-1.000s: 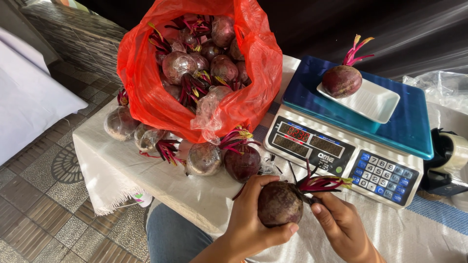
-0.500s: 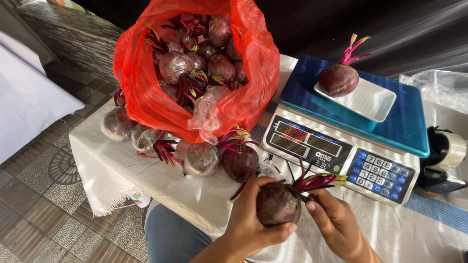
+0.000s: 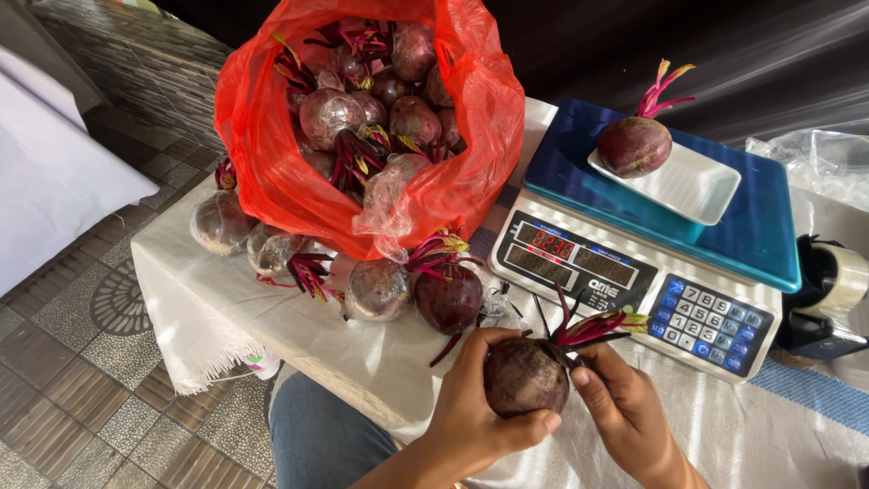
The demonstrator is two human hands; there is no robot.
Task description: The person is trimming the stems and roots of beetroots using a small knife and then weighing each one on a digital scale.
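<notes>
Beetroot (image 3: pixel 525 376) sits cupped in my left hand (image 3: pixel 475 412), fingers wrapped round it just in front of the blue scale (image 3: pixel 652 217); my right hand (image 3: pixel 625 412) pinches at its red stalks. One beet (image 3: pixel 634 145) already lies in the white tray (image 3: pixel 683 186) on the scale's platform. I'd judge most work remains: the red plastic bag (image 3: pixel 380 127) left of the scale is full, and several plastic-wrapped beets (image 3: pixel 376 290) lie beneath it. The scale's front carries red digit displays and a blue keypad (image 3: pixel 711 321); a tape dispenser (image 3: pixel 828 294) stands to its right.
</notes>
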